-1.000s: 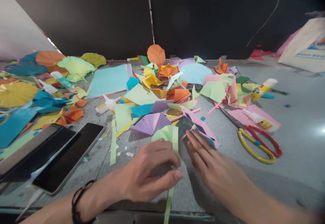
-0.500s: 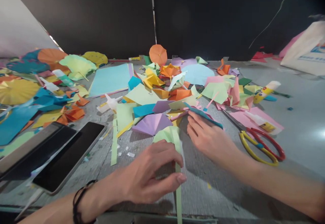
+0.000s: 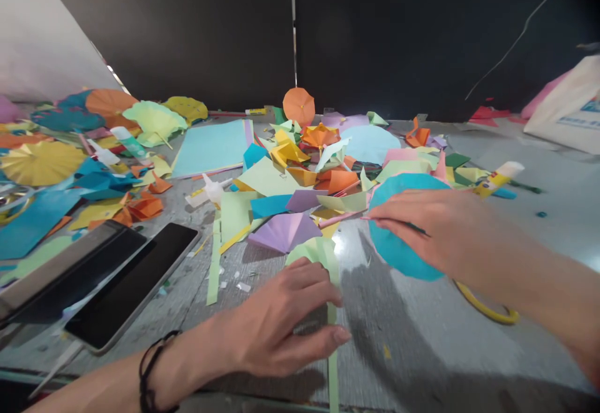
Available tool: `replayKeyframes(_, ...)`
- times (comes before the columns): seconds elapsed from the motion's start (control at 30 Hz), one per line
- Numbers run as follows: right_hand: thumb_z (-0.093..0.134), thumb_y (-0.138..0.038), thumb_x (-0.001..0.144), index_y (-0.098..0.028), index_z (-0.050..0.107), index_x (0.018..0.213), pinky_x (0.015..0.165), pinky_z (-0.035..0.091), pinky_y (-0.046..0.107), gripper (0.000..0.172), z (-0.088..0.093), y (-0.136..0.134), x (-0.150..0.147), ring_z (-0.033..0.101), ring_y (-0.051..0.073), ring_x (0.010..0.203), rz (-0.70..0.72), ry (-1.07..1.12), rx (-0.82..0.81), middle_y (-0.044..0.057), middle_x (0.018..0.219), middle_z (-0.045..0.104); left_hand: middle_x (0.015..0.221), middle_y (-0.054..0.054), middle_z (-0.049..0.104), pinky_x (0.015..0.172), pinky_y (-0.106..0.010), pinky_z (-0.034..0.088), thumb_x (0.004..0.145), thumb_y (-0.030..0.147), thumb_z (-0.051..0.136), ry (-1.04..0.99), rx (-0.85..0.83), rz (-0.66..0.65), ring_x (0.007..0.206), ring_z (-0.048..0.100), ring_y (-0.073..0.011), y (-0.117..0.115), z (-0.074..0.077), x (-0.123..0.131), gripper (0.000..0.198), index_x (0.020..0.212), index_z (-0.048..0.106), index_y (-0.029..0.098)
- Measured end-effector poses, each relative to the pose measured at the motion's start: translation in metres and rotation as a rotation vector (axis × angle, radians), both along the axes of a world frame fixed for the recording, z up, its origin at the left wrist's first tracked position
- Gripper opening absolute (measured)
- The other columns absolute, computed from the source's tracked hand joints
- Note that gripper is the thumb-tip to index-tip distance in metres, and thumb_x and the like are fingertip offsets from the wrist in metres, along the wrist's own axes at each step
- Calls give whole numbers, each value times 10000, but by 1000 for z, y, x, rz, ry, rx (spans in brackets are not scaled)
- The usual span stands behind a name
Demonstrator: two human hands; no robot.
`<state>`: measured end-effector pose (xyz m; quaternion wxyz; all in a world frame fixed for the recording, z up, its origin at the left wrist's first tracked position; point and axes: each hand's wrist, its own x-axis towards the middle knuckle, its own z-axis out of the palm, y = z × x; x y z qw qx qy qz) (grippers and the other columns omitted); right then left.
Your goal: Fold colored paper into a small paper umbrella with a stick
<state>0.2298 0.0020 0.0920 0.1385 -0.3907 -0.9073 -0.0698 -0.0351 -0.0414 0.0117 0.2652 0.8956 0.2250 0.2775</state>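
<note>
My right hand [image 3: 431, 219] is closed with its fingers pinched together in front of a round blue paper disc [image 3: 403, 257]. The disc stands tilted with its flat face toward me and a thin pink edge at its left. The fingers cover its middle, so the exact grip is hidden. My left hand [image 3: 295, 319] rests low over the table, its fingers loosely curved and apart. Under it runs a light green paper strip [image 3: 332, 363], with a wider green paper piece [image 3: 312, 250] just beyond the fingertips. A pleated purple paper fan [image 3: 285, 232] lies past that.
Two phones, one a black-screened phone [image 3: 135, 288], lie at the left. Paper scraps and paper umbrellas, including an orange one [image 3: 299, 105], fill the back. A glue bottle [image 3: 206, 194] lies left of centre. Scissors with a yellow handle [image 3: 487, 307] are partly under my right arm.
My right hand has lifted and moved right, and the blue disc has turned from nearly edge-on to face me. It now covers most of the scissors. My left hand has barely moved.
</note>
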Motion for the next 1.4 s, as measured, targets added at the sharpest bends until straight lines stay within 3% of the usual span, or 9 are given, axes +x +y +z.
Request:
replayKeyframes(0.13,532,-140,1010,-283,792,1095,749,544,347,309,7,-2,-1,751,241,837,3,-26,-139,23,1007,815,940,-68,654,831,-344,451,1076,380,491,9,0,-14,854,567,-202,2,1,1,239,1086,613,174)
replayKeyframes(0.27,613,-220,996,-346,750,1215,558,446,289,287,2,-3,-3,738,224,744,-12,-95,-213,-20,854,801,930,-72,649,903,-394,435,1026,426,545,-29,4,-31,918,569,-241,4,-1,1,264,1105,605,181)
replayKeyframes(0.37,715,-293,946,-420,640,1403,547,481,261,480,2,2,0,768,202,796,36,-57,-302,-63,936,817,863,-70,642,863,-409,434,1012,475,535,-41,-4,-57,841,550,-239,4,-2,1,300,1052,608,187)
replayKeyframes(0.43,739,-299,928,-424,593,1471,608,556,245,576,6,8,0,788,193,826,61,-23,-452,-66,988,828,829,-73,635,835,-413,437,1023,499,489,-45,-15,-100,797,538,-232,4,-1,1,330,971,596,191)
replayKeyframes(0.53,722,-271,924,-385,618,1468,685,613,224,566,14,17,-4,806,185,865,56,52,-731,-61,971,836,777,-63,617,829,-418,440,1054,513,411,-63,-7,-147,768,532,-222,4,1,2,390,878,554,196)
replayKeyframes(0.7,704,-187,919,-315,665,1408,761,610,204,507,21,29,-14,803,146,853,125,188,-1141,-71,893,829,727,-48,579,845,-425,454,1055,488,417,-94,12,-157,821,556,-243,5,3,4,385,784,471,219)
replayKeyframes(0.8,711,-188,933,-267,699,1350,753,599,224,425,22,30,-17,796,146,817,179,205,-1276,-52,858,827,721,-49,578,827,-435,456,1055,489,411,-71,-6,-131,798,552,-245,5,4,4,394,769,466,224)
replayKeyframes(0.97,754,-225,931,-229,743,1234,804,584,251,303,24,30,-21,788,155,833,220,196,-1319,-44,859,827,763,-80,640,890,-452,470,1083,472,377,-95,0,-131,890,615,-266,4,4,4,405,808,517,210)
replayKeyframes(1.4,841,-355,854,-244,699,951,805,511,263,204,22,35,-18,691,169,898,196,200,-1330,-29,920,749,727,-47,569,787,-388,422,1058,477,399,-74,-2,-100,769,531,-210,6,-3,5,409,759,454,204)
